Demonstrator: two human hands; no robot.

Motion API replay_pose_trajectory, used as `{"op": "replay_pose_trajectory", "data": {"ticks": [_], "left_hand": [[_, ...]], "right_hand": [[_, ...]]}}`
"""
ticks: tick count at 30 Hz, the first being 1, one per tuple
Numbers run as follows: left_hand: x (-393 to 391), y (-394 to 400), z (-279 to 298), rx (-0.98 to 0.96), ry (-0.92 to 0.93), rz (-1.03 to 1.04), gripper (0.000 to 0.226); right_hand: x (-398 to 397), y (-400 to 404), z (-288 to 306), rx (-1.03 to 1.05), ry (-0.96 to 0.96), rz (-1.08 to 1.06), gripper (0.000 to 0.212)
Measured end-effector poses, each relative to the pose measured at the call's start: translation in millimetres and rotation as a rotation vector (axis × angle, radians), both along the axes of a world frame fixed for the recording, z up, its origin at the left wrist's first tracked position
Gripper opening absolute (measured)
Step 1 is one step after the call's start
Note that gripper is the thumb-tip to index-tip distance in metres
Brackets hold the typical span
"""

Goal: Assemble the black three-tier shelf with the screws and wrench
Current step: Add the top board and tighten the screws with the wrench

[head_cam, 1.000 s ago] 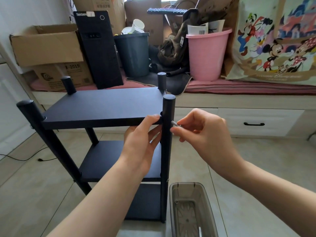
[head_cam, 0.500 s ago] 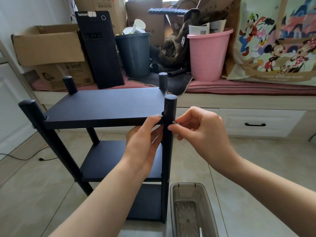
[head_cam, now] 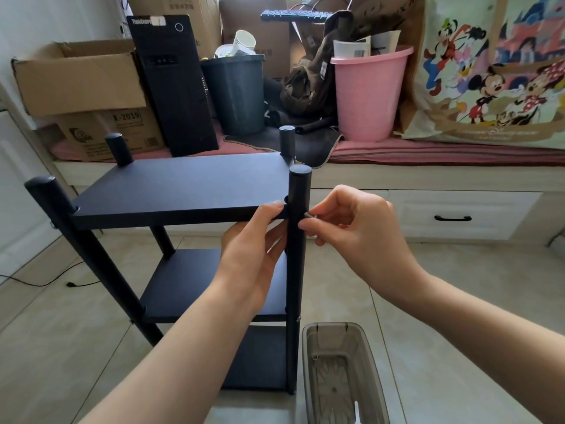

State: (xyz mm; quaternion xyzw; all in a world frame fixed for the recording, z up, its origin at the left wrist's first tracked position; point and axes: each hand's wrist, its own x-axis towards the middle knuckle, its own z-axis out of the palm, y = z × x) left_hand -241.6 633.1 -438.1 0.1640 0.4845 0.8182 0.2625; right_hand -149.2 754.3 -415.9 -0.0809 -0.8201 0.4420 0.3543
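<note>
The black three-tier shelf [head_cam: 183, 191] stands upright on the tiled floor, with round black posts at its corners. My left hand [head_cam: 253, 255] holds the front right corner of the top board, thumb on the board's edge beside the front right post [head_cam: 298, 240]. My right hand [head_cam: 357, 231] pinches a small silver screw [head_cam: 308, 214] between thumb and forefinger, its tip against the right side of that post at the top board's height. A second screw head shows lower on the post [head_cam: 299, 317]. No wrench is visible.
A translucent grey plastic tray [head_cam: 308, 362] lies on the floor just right of the shelf's foot. Behind runs a low bench with a drawer handle [head_cam: 452, 218], carrying cardboard boxes [head_cam: 79, 78], a black computer tower [head_cam: 174, 87], a dark bin [head_cam: 238, 93] and a pink bucket [head_cam: 367, 93].
My right hand has moved the screw a little left, so that it now meets the side of the post. My left hand has stayed on the board's corner.
</note>
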Motion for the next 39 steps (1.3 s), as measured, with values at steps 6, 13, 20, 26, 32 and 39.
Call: {"op": "replay_pose_trajectory", "data": {"ticks": [6,13,20,26,32,39], "left_hand": [[-2.0,0.9,-1.1,0.005,-0.008,0.010,0.017],[-1.8,0.1,-1.6,0.004,0.000,0.010,0.016],[-1.7,0.6,-0.8,-0.006,-0.009,0.010,0.019],[-1.9,0.2,-1.0,-0.005,-0.007,0.011,0.017],[-1.7,0.0,-0.2,-0.005,0.008,0.005,0.017],[-1.8,-0.7,0.6,0.008,-0.003,0.009,0.018]], "right_hand": [[-0.1,-1.2,2.4,0.006,-0.010,-0.008,0.021],[1.2,-6.6,2.2,0.203,-0.027,-0.114,0.024],[2.5,-2.3,-1.1,0.184,0.022,-0.069,0.018],[1.6,-5.2,-0.8,0.349,0.061,-0.121,0.017],[-0.8,-5.8,3.4,0.134,-0.010,-0.090,0.025],[1.2,-2.1,5.3,-0.258,-0.037,0.096,0.012]]}}
